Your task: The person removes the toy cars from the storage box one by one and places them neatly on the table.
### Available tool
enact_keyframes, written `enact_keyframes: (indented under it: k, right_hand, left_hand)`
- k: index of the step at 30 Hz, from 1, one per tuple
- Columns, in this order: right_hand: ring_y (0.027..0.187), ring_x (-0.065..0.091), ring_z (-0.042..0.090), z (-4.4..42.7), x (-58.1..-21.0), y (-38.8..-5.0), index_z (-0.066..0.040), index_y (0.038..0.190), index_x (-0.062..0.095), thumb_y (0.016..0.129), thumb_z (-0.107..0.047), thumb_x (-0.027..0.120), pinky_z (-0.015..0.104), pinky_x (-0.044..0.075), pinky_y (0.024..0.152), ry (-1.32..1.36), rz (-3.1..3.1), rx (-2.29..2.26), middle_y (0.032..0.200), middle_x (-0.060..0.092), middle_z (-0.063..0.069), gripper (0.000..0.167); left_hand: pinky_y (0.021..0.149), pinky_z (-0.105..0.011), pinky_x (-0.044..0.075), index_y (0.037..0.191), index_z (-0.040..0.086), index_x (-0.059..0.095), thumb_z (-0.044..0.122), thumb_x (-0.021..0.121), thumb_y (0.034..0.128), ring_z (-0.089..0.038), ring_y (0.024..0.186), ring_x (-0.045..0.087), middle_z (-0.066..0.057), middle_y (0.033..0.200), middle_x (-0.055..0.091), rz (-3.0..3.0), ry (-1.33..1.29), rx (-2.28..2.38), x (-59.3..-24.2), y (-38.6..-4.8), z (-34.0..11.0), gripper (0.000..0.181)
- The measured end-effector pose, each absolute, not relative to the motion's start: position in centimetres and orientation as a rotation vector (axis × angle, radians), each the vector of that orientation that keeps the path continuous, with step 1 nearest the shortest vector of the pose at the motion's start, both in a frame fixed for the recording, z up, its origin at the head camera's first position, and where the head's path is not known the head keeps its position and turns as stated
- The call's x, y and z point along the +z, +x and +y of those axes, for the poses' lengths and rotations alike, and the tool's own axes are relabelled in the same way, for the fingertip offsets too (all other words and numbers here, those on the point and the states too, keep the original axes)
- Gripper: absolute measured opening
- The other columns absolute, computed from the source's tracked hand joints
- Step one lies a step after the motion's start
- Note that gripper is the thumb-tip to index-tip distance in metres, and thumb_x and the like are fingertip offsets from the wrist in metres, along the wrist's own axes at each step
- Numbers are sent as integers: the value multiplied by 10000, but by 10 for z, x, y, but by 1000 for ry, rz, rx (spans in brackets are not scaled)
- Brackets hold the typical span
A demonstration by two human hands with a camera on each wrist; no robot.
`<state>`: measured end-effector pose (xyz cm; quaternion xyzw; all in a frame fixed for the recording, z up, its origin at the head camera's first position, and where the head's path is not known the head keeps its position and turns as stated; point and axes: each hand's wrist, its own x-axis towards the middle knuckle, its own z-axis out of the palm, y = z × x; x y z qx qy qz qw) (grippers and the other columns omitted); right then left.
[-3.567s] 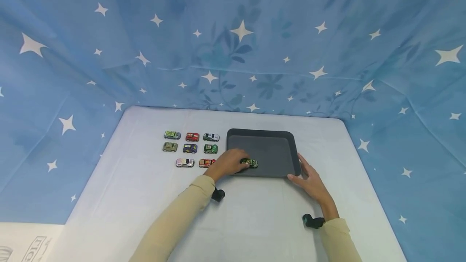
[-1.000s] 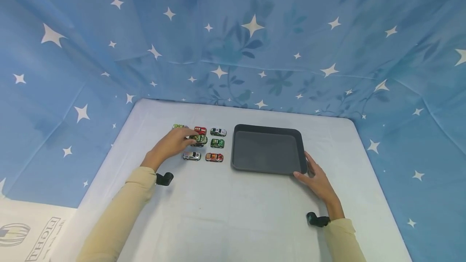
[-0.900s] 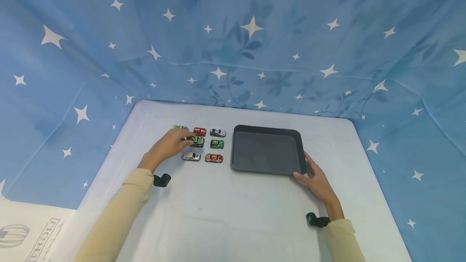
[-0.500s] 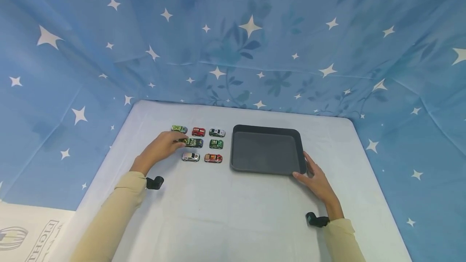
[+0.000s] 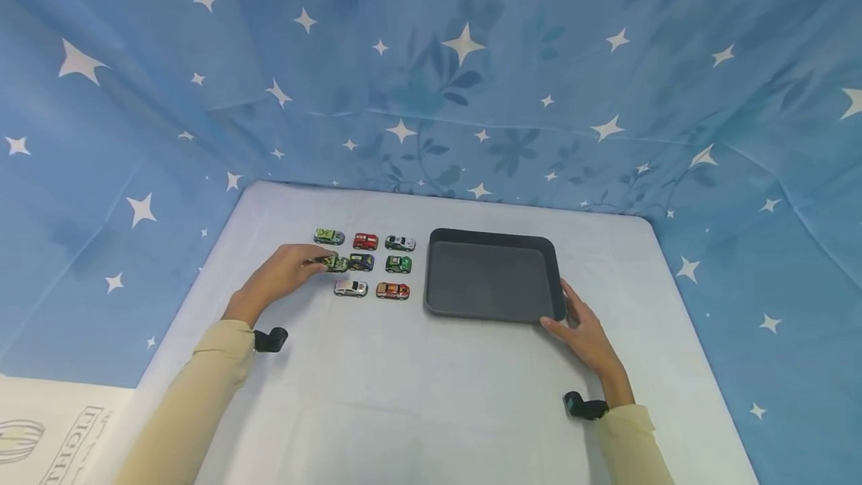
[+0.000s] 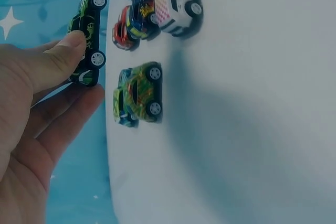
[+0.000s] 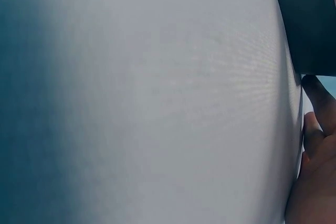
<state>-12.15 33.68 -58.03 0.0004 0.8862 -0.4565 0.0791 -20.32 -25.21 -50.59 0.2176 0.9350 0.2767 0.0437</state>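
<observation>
In the head view my left hand (image 5: 281,275) pinches a green camouflage toy car (image 5: 333,263) at the left of the middle row. The left wrist view shows this car (image 6: 86,38) between thumb and fingers, raised off the table. An olive camouflage toy car (image 6: 144,92) stands below it on the table; in the head view the hand hides it. A dark blue toy car (image 5: 361,263) is just right of the held one. My right hand (image 5: 584,331) touches the grey tray (image 5: 494,319) at its front right corner, thumb at the front, fingers along the side.
Behind stand a lime toy car (image 5: 329,236), a red one (image 5: 366,242) and a white one (image 5: 400,243). A green car (image 5: 399,264) is near the tray. In front are a silver car (image 5: 351,288) and an orange-red car (image 5: 393,290). Blue starry cloth (image 5: 431,81) surrounds the table.
My left hand has carried the camouflage car from inside the tray leftward, over the dark blue car, to the row's left end. The right hand stays at the tray's corner.
</observation>
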Motion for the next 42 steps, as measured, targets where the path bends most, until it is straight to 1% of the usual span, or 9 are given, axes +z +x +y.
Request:
enact_keyframes:
  k: [5, 10, 15, 21, 25, 31, 42]
  right_hand:
    - [1551, 253, 536, 337, -579, -122, -278, 1746, 147, 979, -364, 784, 733, 223, 1212, 2, 2639, -1389, 1726, 210, 280, 1001]
    - [1550, 255, 535, 337, -580, -122, -241, 1747, 136, 983, -329, 784, 692, 249, 1224, -9, 2629, -1403, 1727, 199, 288, 1006]
    - [1554, 254, 527, 337, -581, -122, -253, 1747, 136, 982, -340, 788, 698, 249, 1222, -2, 2635, -1391, 1729, 205, 278, 1009]
    - [1565, 246, 508, 337, -581, -121, -263, 1746, 151, 977, -359, 793, 690, 242, 1229, 10, 2640, -1381, 1742, 201, 241, 1006]
    - [1567, 241, 506, 336, -581, -120, -267, 1745, 154, 977, -362, 793, 693, 242, 1228, 12, 2640, -1378, 1749, 194, 223, 1004]
    - [1568, 237, 509, 336, -580, -122, -260, 1746, 149, 976, -363, 792, 690, 241, 1230, 7, 2643, -1379, 1751, 192, 221, 1009]
    - [1566, 237, 512, 336, -581, -121, -279, 1743, 161, 976, -327, 796, 720, 226, 1219, -11, 2639, -1402, 1741, 206, 242, 997]
  left_hand:
    - [998, -580, 548, 1346, -33, 721, 82, 745, 1017, -398, 1170, 694, -239, 1298, 718, 2856, 586, 809, -507, -202, -259, 350]
    - [1021, -597, 535, 1369, -19, 713, 82, 735, 1024, -424, 1206, 681, -247, 1313, 709, 2853, 548, 778, -510, -201, -266, 360]
    - [1029, -603, 528, 1370, -31, 707, 75, 718, 1035, -430, 1212, 674, -251, 1313, 707, 2839, 512, 776, -517, -200, -273, 351]
    - [1086, -615, 487, 1375, -35, 700, 64, 715, 1034, -468, 1274, 631, -262, 1347, 685, 2820, 492, 780, -525, -198, -278, 355]
    - [1088, -622, 482, 1346, -44, 712, 45, 719, 1024, -486, 1267, 629, -271, 1322, 693, 2822, 512, 780, -529, -195, -282, 334]
    - [1082, -616, 488, 1326, -57, 717, 32, 719, 1018, -491, 1260, 631, -271, 1302, 702, 2823, 547, 761, -534, -196, -285, 321]
    - [1111, -629, 456, 1347, -62, 696, 43, 688, 1040, -501, 1285, 609, -276, 1326, 688, 2768, 487, 731, -544, -196, -288, 325]
